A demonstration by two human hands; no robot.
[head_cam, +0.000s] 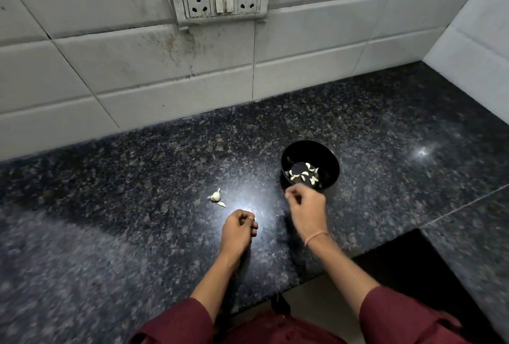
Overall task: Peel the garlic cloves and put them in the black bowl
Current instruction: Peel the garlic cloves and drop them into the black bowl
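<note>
Head view, black bowl point(334, 175): stands on the dark granite counter point(137, 178), right of centre.
Peeled cloves point(301, 175): lie scattered on the bowl's floor.
Garlic piece point(215, 195): on the counter well left of the bowl, with a single clove point(222, 204) just beside it.
Right hand point(305, 207): fingers curled, at the bowl's near rim; whether it grips anything cannot be told.
Left hand point(239, 229): fingers curled in against the thumb, low over the counter; its contents cannot be told.
Wall: socket panel point(221, 2) on white tiles.
</note>
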